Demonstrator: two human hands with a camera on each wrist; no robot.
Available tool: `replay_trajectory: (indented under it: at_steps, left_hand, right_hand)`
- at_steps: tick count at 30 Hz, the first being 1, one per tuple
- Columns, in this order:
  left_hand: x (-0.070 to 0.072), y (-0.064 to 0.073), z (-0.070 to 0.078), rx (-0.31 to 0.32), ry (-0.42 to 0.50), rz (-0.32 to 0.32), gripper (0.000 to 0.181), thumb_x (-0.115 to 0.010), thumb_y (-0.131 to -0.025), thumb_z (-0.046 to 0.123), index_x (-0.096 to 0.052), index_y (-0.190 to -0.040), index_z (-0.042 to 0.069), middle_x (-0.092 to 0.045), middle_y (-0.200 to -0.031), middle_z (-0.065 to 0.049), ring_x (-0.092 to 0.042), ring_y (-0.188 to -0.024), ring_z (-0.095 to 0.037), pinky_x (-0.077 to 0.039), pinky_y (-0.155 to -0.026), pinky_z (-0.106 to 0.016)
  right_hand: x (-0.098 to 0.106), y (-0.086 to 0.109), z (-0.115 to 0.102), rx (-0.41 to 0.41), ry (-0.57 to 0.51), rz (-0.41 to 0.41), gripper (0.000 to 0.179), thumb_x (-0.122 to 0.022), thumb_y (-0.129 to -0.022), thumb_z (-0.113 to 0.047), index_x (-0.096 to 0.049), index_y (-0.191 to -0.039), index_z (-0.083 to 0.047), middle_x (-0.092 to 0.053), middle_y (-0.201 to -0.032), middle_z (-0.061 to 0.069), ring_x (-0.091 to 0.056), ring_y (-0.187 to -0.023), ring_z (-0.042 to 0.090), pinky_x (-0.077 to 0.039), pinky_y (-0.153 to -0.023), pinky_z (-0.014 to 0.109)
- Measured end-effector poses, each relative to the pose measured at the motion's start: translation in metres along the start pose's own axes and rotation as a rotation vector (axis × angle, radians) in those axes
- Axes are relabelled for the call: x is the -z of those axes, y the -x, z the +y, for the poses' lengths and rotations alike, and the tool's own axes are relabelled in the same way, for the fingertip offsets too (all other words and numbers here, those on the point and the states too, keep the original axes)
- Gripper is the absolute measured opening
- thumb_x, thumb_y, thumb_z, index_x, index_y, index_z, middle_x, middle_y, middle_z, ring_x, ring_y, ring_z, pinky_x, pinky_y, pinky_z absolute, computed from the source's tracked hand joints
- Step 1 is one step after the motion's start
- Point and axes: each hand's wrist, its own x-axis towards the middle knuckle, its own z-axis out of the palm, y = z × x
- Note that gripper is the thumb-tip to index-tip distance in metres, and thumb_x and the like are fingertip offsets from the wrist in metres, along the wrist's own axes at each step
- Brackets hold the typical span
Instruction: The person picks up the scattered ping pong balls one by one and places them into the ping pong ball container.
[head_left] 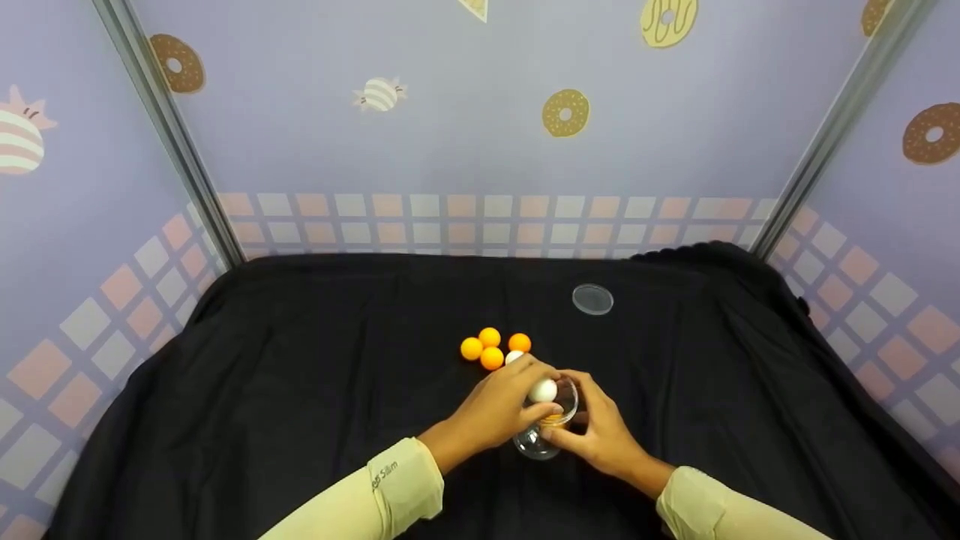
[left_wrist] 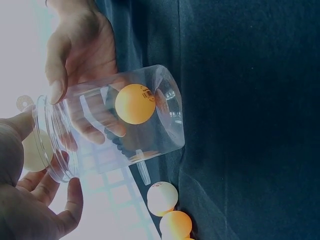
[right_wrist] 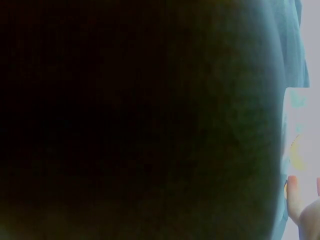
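Note:
My right hand (head_left: 606,433) grips a clear plastic jar (left_wrist: 100,150) around its side. One orange ping-pong ball (left_wrist: 135,104) lies inside, near the jar's bottom. With its thumb and fingers my left hand (head_left: 491,401) holds a white ping-pong ball (head_left: 543,390) right at the jar's open mouth. In the left wrist view the same white ball (left_wrist: 36,155) shows behind the threaded rim, with left fingertips touching that rim. The right wrist view is mostly dark and blocked, with only some fingers (right_wrist: 293,200) at its right edge.
Beyond the left hand, several orange ping-pong balls (head_left: 491,358) and another white ball (head_left: 514,357) cluster on the black cloth (head_left: 315,390). A round clear lid (head_left: 592,299) lies farther back to the right. Patterned walls (head_left: 465,150) enclose the table's back and sides.

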Motion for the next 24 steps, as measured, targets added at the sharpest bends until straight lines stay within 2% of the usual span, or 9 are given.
replay_trajectory:
  at_steps: [8,24]
  left_hand:
    - [0.0001,-0.0001,-0.0002,-0.018,-0.003,0.008,0.039,-0.075,-0.092,0.039,-0.067,-0.121,0.014,-0.065,-0.113,0.002,-0.065,-0.095,-0.01,-0.057,-0.084,-0.024]
    - [-0.0006,0.0005,-0.0003,0.001,0.027,0.007,0.038,-0.075,-0.092,0.038,-0.067,-0.122,0.015,-0.064,-0.114,0.003,-0.064,-0.096,-0.009,-0.056,-0.084,-0.024]
  right_hand:
    - [-0.0005,0.0006,0.0008,0.007,0.007,0.011,0.075,-0.088,-0.08,-0.024,-0.047,-0.142,-0.019,-0.059,-0.128,0.009,-0.066,-0.109,0.035,-0.063,-0.076,0.031]
    - [-0.0017,0.0009,-0.0004,0.012,0.005,0.01,0.076,-0.088,-0.08,-0.024,-0.046,-0.143,-0.02,-0.058,-0.129,0.008,-0.065,-0.109,0.033,-0.063,-0.076,0.031]
